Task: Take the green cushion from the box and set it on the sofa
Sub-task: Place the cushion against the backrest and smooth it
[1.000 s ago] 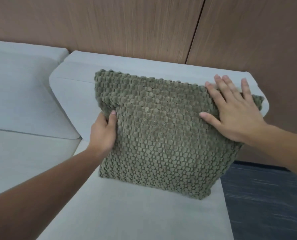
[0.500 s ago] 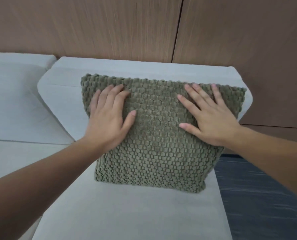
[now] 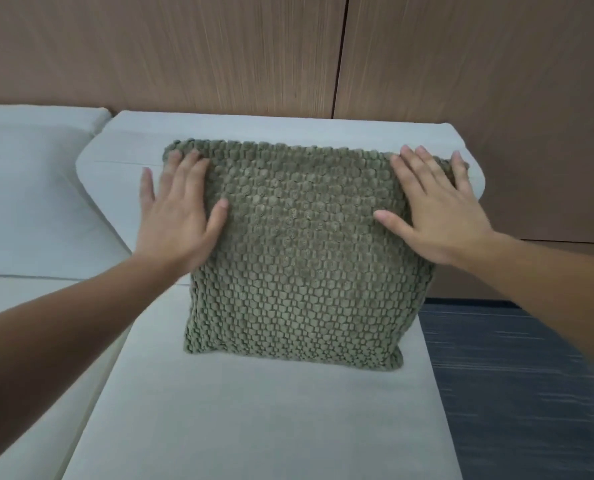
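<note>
The green cushion (image 3: 299, 271), knobbly and square, stands upright on the pale grey sofa seat (image 3: 254, 420), leaning against the sofa's back cushion (image 3: 288, 129). My left hand (image 3: 177, 216) lies flat and spread over the cushion's upper left corner, its outer fingers past the edge. On the upper right corner rests my right hand (image 3: 430, 209), also flat with fingers apart. Neither hand grips the cushion. No box is in view.
A second grey back cushion (image 3: 28, 195) sits to the left. Brown wood wall panels (image 3: 219, 53) rise behind the sofa. Dark blue carpet (image 3: 517, 386) lies right of the seat's edge.
My left hand went from gripping the cushion's left edge to lying flat on its front, then slid outward. The right hand slid toward the right corner. The cushion now stands straighter.
</note>
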`<state>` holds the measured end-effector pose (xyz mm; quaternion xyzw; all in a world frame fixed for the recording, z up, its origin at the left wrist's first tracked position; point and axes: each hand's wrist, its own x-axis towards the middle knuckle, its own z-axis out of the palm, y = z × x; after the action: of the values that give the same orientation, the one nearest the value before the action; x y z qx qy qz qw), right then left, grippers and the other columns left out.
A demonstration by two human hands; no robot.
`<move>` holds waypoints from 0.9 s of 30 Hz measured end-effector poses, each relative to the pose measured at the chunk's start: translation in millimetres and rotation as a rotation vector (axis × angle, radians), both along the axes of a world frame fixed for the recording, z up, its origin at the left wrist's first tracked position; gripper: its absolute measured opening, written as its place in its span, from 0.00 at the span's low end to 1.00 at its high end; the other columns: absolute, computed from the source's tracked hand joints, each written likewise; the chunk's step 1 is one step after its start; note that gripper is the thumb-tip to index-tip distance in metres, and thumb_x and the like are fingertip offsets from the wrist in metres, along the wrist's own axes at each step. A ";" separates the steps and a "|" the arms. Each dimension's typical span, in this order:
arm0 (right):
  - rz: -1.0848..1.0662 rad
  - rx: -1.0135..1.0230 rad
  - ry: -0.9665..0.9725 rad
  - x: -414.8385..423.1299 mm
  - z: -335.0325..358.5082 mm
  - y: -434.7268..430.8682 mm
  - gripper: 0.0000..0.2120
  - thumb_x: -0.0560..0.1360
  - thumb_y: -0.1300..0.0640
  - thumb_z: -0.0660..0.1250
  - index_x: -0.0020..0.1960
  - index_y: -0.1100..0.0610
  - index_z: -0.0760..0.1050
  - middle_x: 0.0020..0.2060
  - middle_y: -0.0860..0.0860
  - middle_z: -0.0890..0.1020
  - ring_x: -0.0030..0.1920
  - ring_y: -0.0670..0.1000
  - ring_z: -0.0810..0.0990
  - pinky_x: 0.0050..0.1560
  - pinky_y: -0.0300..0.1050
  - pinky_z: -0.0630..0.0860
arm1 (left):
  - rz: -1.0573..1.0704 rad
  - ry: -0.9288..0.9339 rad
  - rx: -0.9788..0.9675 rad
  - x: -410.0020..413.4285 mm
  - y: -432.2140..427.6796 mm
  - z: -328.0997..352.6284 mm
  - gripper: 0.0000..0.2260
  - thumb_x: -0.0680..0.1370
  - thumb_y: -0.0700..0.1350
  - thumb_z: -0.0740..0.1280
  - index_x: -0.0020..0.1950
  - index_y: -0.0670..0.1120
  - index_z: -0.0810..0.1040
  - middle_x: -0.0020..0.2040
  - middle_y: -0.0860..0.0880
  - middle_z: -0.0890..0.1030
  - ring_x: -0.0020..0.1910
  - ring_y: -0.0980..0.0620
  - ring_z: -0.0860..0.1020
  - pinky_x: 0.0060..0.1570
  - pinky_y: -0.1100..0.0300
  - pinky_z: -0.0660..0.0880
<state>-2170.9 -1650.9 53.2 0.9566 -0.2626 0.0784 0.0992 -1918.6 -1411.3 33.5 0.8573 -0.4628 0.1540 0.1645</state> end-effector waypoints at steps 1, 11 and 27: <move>-0.015 0.025 0.000 0.2 -0.5 -5.3 0.40 0.74 0.30 0.40 0.78 0.53 0.41 0.79 0.52 0.46 0.78 0.50 0.42 0.75 0.61 0.36 | 0.022 0.007 0.020 9.2 1.9 0.2 0.28 0.79 0.58 0.49 0.75 0.45 0.56 0.78 0.46 0.58 0.78 0.48 0.51 0.75 0.41 0.42; 0.079 0.063 -0.046 -6.7 8.9 -5.7 0.37 0.76 0.33 0.42 0.78 0.53 0.45 0.79 0.52 0.48 0.78 0.50 0.42 0.76 0.58 0.36 | 0.031 0.051 -0.033 34.8 0.4 16.7 0.24 0.79 0.55 0.49 0.74 0.47 0.60 0.75 0.44 0.64 0.75 0.43 0.60 0.74 0.40 0.50; 0.072 0.152 -0.050 6.4 39.5 19.5 0.35 0.77 0.34 0.46 0.78 0.51 0.46 0.79 0.51 0.49 0.78 0.50 0.45 0.77 0.55 0.41 | -0.179 0.052 0.140 -47.4 -19.6 45.1 0.26 0.78 0.58 0.51 0.72 0.47 0.63 0.76 0.45 0.63 0.75 0.45 0.61 0.73 0.43 0.55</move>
<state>-2164.5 -1631.4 92.7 0.9679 -0.2357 0.0857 0.0166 -1966.0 -1430.9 78.5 0.8257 -0.5427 0.0837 0.1291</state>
